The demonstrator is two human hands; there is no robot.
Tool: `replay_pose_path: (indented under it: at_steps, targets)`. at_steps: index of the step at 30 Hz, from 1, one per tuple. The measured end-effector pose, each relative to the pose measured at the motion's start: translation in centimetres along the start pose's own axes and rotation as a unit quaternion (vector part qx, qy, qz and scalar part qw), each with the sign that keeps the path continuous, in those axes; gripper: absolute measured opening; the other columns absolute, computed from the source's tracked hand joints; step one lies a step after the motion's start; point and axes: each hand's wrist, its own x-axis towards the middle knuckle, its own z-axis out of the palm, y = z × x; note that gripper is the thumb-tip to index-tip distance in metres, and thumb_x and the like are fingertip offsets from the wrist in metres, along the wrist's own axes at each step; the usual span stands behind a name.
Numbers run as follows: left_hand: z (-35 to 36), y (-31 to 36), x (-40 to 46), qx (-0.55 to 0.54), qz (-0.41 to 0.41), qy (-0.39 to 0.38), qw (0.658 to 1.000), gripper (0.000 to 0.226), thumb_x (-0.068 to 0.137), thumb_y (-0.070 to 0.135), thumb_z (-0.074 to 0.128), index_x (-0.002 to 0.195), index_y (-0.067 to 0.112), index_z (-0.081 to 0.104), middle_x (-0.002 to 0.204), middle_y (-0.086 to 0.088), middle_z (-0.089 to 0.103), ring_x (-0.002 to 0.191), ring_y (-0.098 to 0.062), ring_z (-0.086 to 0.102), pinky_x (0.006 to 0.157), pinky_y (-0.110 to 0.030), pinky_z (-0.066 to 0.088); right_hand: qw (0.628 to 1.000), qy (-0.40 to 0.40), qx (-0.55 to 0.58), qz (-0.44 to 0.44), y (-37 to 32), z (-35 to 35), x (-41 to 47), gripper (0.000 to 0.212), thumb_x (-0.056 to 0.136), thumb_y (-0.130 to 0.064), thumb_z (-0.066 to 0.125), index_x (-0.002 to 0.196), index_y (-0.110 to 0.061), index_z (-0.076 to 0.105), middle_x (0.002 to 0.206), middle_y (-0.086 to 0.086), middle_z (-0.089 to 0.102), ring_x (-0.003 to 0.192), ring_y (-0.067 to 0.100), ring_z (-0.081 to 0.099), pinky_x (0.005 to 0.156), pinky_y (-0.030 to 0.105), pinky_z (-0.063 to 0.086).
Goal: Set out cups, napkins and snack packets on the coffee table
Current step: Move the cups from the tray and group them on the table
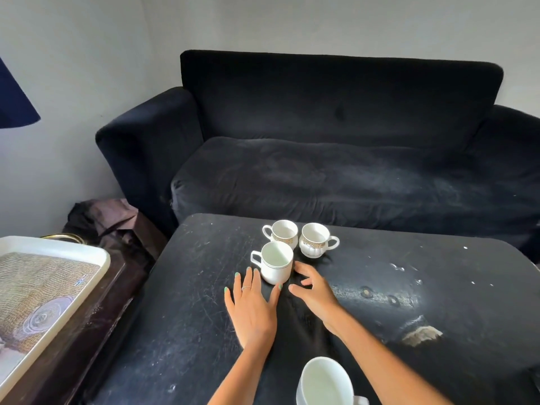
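I have both hands out over the dark, scratched bench (pixel 181 317). My left hand (pixel 253 309) lies flat with its fingers spread and straight; its thumb tip touches the base of the plain white cup (pixel 276 266), and it holds nothing. My right hand (pixel 314 292) sits just right of that cup with fingers loosely bent and apart, gripping nothing; whether its fingertips touch the cup I cannot tell. The plain cup stands upright between my two hands, handle turned to the left-hand side. Just beyond my fingertips stand two gold-banded cups, close together: the left patterned cup (pixel 281 232) with its handle outward to the left, and the right patterned cup (pixel 315 242) with its handle outward to the right. Nearer me, under my right forearm, a tilted white cup (pixel 325 381) shows at the frame's bottom edge. Well off my left hand lies a white tray (pixel 100 260) on a side stand. Beyond the cups stands a black sofa (pixel 336 118).
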Motion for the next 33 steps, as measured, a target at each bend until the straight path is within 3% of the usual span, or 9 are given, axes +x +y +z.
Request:
replay_pose_path:
  at_steps: [4, 9, 12, 14, 16, 18, 26, 30, 33]
  targets:
    - [-0.7, -0.6, -1.2, -0.028, 0.021, -0.002, 0.999, 0.061, 0.095, 0.055, 0.036, 0.147, 0.023, 0.034, 0.156, 0.005, 0.028, 0.148, -0.016, 0.015, 0.121, -0.035, 0.007, 0.999, -0.008, 0.053, -0.001, 0.1, -0.8, -1.1, 0.035, 0.09, -0.01, 0.059, 0.122, -0.023, 0.057, 0.126, -0.002, 0.057, 0.116, 0.014, 0.049, 0.092, 0.023, 0.039]
    - [-1.5, -2.2, -3.6, 0.03, 0.104, -0.067, 0.992, 0.059, 0.099, 0.052, 0.027, 0.152, 0.029, 0.016, 0.161, 0.009, 0.01, 0.149, -0.017, -0.003, 0.12, -0.035, -0.003, 0.999, -0.025, 0.048, 0.006, 1.0, -2.0, -4.3, 0.024, 0.091, -0.003, 0.056, 0.108, -0.018, 0.063, 0.115, 0.002, 0.065, 0.113, 0.016, 0.056, 0.095, 0.022, 0.042]
    - [-2.6, -3.0, -5.6, 0.056, 0.172, 0.001, 0.984, 0.053, 0.088, 0.051, 0.046, 0.135, 0.027, 0.054, 0.142, 0.004, 0.051, 0.146, -0.013, -0.008, 0.116, -0.033, -0.004, 0.998, -0.033, 0.055, 0.013, 1.7, -3.1, -6.6, 0.02, 0.091, -0.003, 0.056, 0.103, -0.015, 0.065, 0.11, 0.002, 0.067, 0.104, 0.012, 0.06, 0.082, 0.012, 0.046]
    - [-3.9, -3.3, -7.2, 0.059, 0.189, -0.001, 0.98, 0.052, 0.083, 0.051, 0.044, 0.126, 0.027, 0.062, 0.133, 0.001, 0.06, 0.144, -0.007, -0.016, 0.113, -0.027, -0.014, 0.997, -0.023, 0.072, 0.026, 2.0, -3.9, -8.3, 0.016, 0.09, -0.007, 0.059, 0.099, -0.016, 0.069, 0.104, -0.001, 0.069, 0.096, 0.008, 0.06, 0.072, 0.01, 0.044]
    - [-3.8, -3.7, -7.8, 0.074, 0.151, -0.056, 0.984, 0.06, 0.093, 0.055, 0.032, 0.148, 0.031, 0.028, 0.158, 0.002, 0.026, 0.146, -0.011, -0.015, 0.11, -0.029, -0.026, 0.995, -0.004, 0.087, 0.044, 2.5, -4.7, -10.1, 0.015, 0.087, -0.008, 0.061, 0.098, -0.014, 0.071, 0.098, -0.001, 0.07, 0.09, 0.011, 0.058, 0.071, 0.016, 0.041]
    - [-3.5, -4.4, -8.6, 0.071, 0.097, -0.161, 0.98, 0.065, 0.097, 0.054, 0.028, 0.152, 0.036, 0.0, 0.162, 0.007, -0.006, 0.148, -0.016, -0.014, 0.117, -0.039, -0.015, 0.992, 0.017, 0.107, 0.062, 3.2, -5.0, -11.8, 0.015, 0.089, -0.008, 0.058, 0.099, -0.007, 0.07, 0.092, 0.006, 0.071, 0.085, 0.016, 0.057, 0.07, 0.023, 0.039]
    - [-5.7, -3.6, -13.4, 0.056, 0.111, -0.26, 0.958, 0.068, 0.092, 0.048, 0.045, 0.151, 0.039, 0.011, 0.162, 0.004, -0.007, 0.148, -0.02, -0.012, 0.119, -0.043, -0.004, 0.967, 0.108, 0.213, 0.084, 5.0, -3.6, -18.3, 0.006, 0.09, -0.02, 0.061, 0.092, -0.016, 0.064, 0.096, 0.005, 0.065, 0.086, 0.018, 0.058, 0.072, 0.029, 0.039]
    - [-6.3, -2.9, -15.3, 0.048, 0.139, -0.287, 0.947, 0.068, 0.092, 0.037, 0.047, 0.151, 0.038, 0.013, 0.162, 0.001, -0.005, 0.149, -0.022, -0.008, 0.12, -0.041, -0.001, 0.98, 0.078, 0.175, 0.053, 5.8, -1.8, -19.9, 0.041, 0.075, -0.014, 0.079, 0.108, -0.02, 0.056, 0.106, 0.004, 0.061, 0.087, 0.006, 0.059, 0.068, 0.017, 0.043]
    - [-6.7, -2.4, -15.8, 0.049, 0.132, -0.295, 0.945, 0.073, 0.092, 0.033, 0.047, 0.152, 0.033, 0.007, 0.162, 0.002, -0.004, 0.149, -0.022, -0.006, 0.12, -0.041, 0.001, 0.99, 0.081, 0.114, 0.028, 5.7, -0.6, -20.1, 0.058, 0.061, -0.011, 0.087, 0.108, -0.021, 0.054, 0.11, 0.007, 0.054, 0.096, 0.017, 0.057, 0.081, 0.026, 0.047]
